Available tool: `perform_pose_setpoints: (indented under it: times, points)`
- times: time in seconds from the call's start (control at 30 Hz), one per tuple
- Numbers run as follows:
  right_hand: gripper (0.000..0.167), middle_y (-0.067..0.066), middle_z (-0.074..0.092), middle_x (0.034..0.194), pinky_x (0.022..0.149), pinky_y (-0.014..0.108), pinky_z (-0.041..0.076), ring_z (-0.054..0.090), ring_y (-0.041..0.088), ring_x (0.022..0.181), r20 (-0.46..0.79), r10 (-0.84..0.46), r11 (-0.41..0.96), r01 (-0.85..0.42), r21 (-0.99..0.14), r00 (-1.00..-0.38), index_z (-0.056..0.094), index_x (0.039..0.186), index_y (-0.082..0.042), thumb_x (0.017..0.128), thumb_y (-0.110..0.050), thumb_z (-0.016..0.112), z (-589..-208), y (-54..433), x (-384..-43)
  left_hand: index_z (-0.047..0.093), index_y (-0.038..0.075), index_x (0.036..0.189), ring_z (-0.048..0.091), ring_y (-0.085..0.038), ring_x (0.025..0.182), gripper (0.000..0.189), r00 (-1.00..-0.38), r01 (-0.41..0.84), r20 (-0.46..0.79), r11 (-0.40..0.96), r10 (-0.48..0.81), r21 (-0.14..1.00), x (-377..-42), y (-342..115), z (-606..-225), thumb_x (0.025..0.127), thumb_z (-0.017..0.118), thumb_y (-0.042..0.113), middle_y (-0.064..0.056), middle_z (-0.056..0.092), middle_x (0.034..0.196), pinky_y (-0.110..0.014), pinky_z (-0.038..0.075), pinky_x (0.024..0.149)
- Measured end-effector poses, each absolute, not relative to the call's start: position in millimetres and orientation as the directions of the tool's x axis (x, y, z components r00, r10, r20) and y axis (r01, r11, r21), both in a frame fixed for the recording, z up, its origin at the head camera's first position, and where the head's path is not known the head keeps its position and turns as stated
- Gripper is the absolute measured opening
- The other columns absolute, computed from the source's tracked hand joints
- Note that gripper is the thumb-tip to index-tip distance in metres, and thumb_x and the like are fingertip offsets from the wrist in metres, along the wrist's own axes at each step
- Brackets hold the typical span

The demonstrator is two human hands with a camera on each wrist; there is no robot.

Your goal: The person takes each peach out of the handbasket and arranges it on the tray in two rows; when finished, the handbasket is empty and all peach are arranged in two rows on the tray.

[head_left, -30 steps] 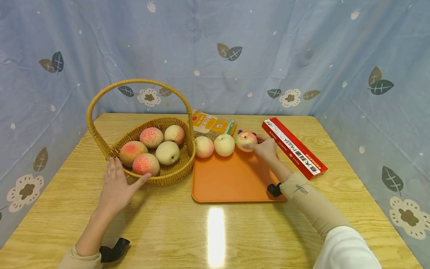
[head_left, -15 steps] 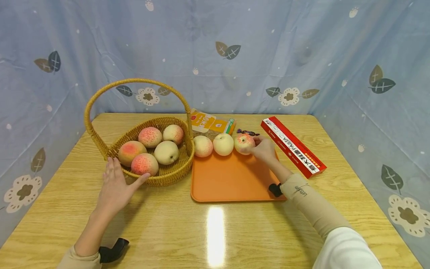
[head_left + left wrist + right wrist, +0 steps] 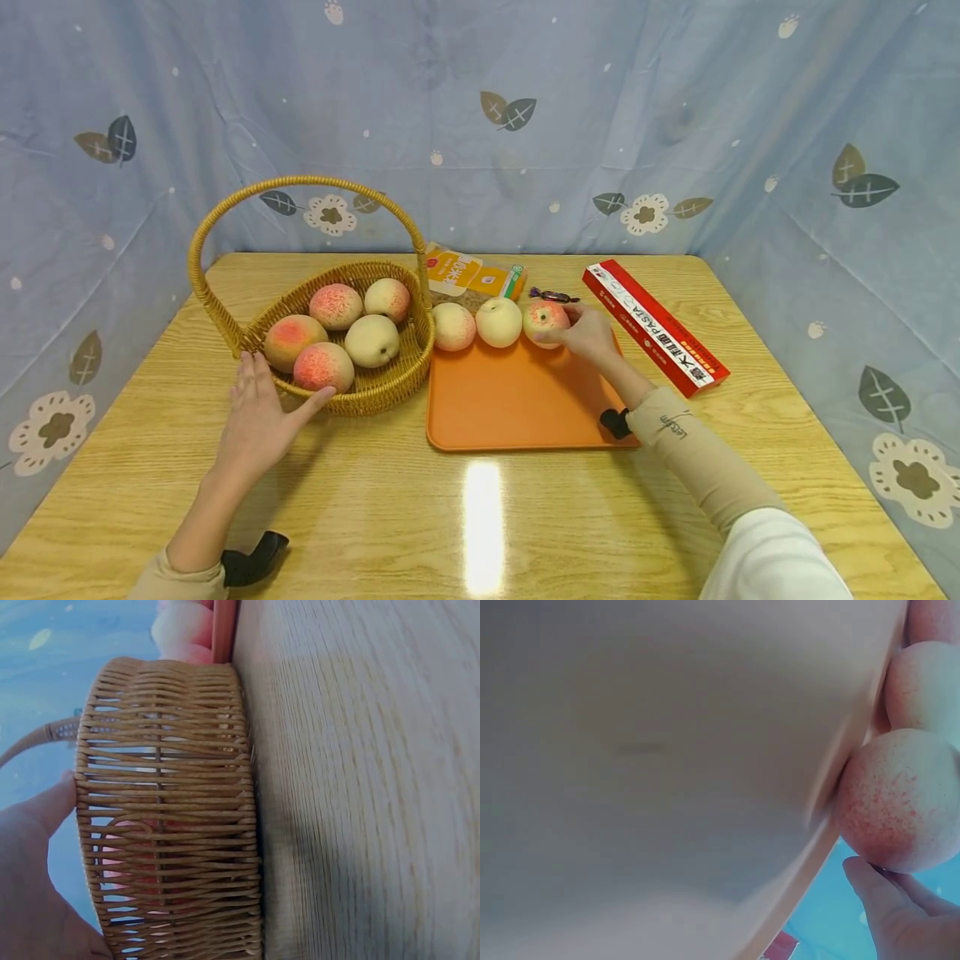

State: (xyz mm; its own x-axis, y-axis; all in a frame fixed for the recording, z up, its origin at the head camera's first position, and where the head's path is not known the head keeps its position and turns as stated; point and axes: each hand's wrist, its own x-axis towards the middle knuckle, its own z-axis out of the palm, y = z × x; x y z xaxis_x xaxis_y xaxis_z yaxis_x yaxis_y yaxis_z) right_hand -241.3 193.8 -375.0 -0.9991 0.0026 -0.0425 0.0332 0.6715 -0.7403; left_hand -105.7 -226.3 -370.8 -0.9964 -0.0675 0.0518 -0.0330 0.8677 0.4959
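Observation:
My left hand [image 3: 257,417] rests against the near left side of a wicker basket [image 3: 386,396], fingers straight and thumb spread along the rim. Several peaches, among them a red-speckled one [image 3: 324,367], lie inside the basket. In the left wrist view, the thumb touches the rim of the woven wall [image 3: 165,780]. At the back of an orange tray [image 3: 517,408], three peaches stand in a row. My right hand [image 3: 592,333] holds the rightmost peach [image 3: 545,321] from its right side, thumb in front. The right wrist view shows the thumb close against this peach [image 3: 900,802], other fingertips partly hidden.
A pale peach [image 3: 498,322] and a pink-tinged peach [image 3: 454,327] complete the row. Behind them lie an orange-labelled food packet [image 3: 472,275] and a dark wrapped candy [image 3: 553,296]. A red pasta box [image 3: 656,329] lies slantwise to the right. A patterned curtain surrounds the table.
The right hand and its peach have shifted slightly toward the front left, uncovering the candy behind. The left hand has kept its place at the basket.

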Motion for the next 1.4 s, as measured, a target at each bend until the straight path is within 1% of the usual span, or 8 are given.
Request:
perform_pose_setpoints:
  times: [0.3,0.47,0.63,0.73,0.8,1.0,1.2,1.4]
  points:
    - [0.085,0.021,0.048,0.143,0.104,0.046,0.041,0.046,0.037,0.128,-0.057,-0.066,0.681,-0.003,-0.732,-0.996,0.041,0.146,0.002,0.075,-0.022,0.082,-374.3,195.9,-240.7,-0.012,-0.017,0.145,-0.013,-0.052,0.139,0.114,-0.997,-0.034,0.045,0.867,-0.065,0.498,-105.1,-226.6,-371.5,0.092,0.048,0.065,-0.034,-0.021,0.151,-0.062,0.000,0.113]
    - [0.084,0.022,0.050,0.140,0.104,0.046,0.041,0.048,0.036,0.125,-0.056,-0.076,0.677,-0.010,-0.736,-0.995,0.043,0.145,0.002,0.073,-0.018,0.082,-373.4,194.4,-242.6,-0.011,-0.017,0.145,-0.013,-0.051,0.139,0.114,-0.997,-0.030,0.051,0.867,-0.064,0.497,-105.3,-226.1,-371.4,0.092,0.048,0.065,-0.034,-0.021,0.151,-0.062,0.000,0.113]
    - [0.082,0.023,0.057,0.131,0.099,0.046,0.046,0.054,0.036,0.117,-0.110,-0.005,0.664,0.079,-0.743,-0.994,0.047,0.141,0.003,0.076,-0.031,0.082,-371.1,193.0,-244.7,-0.011,-0.018,0.145,-0.013,-0.052,0.139,0.114,-0.997,-0.029,0.051,0.869,-0.062,0.495,-105.2,-226.1,-371.4,0.092,0.049,0.065,-0.035,-0.019,0.151,-0.062,0.000,0.113]
    - [0.084,0.022,0.057,0.131,0.097,0.046,0.046,0.053,0.035,0.118,-0.147,0.041,0.675,0.136,-0.725,-0.988,0.048,0.141,0.003,0.076,-0.040,0.081,-368.9,192.6,-245.3,-0.011,-0.018,0.145,-0.013,-0.052,0.139,0.114,-0.997,-0.029,0.047,0.869,-0.060,0.494,-104.9,-226.3,-371.6,0.092,0.049,0.065,-0.036,-0.019,0.150,-0.063,0.001,0.113]
    - [0.085,0.021,0.057,0.130,0.097,0.045,0.046,0.053,0.035,0.117,-0.138,0.065,0.696,0.144,-0.703,-0.988,0.051,0.139,0.003,0.075,-0.043,0.081,-368.8,191.3,-246.1,-0.011,-0.018,0.145,-0.012,-0.052,0.139,0.114,-0.997,-0.023,0.056,0.869,-0.058,0.495,-104.8,-226.7,-372.3,0.092,0.048,0.064,-0.036,-0.019,0.150,-0.064,0.002,0.112]
    - [0.087,0.022,0.059,0.128,0.093,0.046,0.048,0.056,0.036,0.113,-0.048,0.065,0.791,0.081,-0.606,-0.997,0.052,0.138,0.004,0.072,-0.046,0.081,-370.5,183.9,-247.4,-0.011,-0.018,0.145,-0.013,-0.052,0.139,0.114,-0.997,-0.023,0.054,0.865,-0.058,0.501,-104.3,-226.3,-371.7,0.092,0.048,0.064,-0.036,-0.019,0.150,-0.063,0.000,0.113]
    - [0.089,0.025,0.061,0.123,0.089,0.047,0.051,0.059,0.037,0.107,-0.026,0.019,0.834,0.030,-0.551,-0.999,0.048,0.139,0.006,0.074,-0.045,0.081,-367.3,178.3,-248.7,-0.011,-0.018,0.145,-0.013,-0.052,0.139,0.114,-0.996,-0.028,0.055,0.867,-0.064,0.498,-104.3,-226.7,-371.3,0.092,0.049,0.064,-0.036,-0.019,0.150,-0.063,0.001,0.113]
    - [0.091,0.028,0.052,0.134,0.097,0.051,0.046,0.053,0.041,0.119,-0.037,-0.007,0.810,0.016,-0.586,-0.999,0.042,0.144,0.007,0.076,-0.042,0.080,-368.3,179.5,-249.3,-0.010,-0.018,0.145,-0.012,-0.052,0.139,0.114,-0.996,-0.028,0.055,0.870,-0.064,0.493,-104.9,-226.4,-371.4,0.092,0.048,0.064,-0.036,-0.018,0.150,-0.063,0.001,0.113]
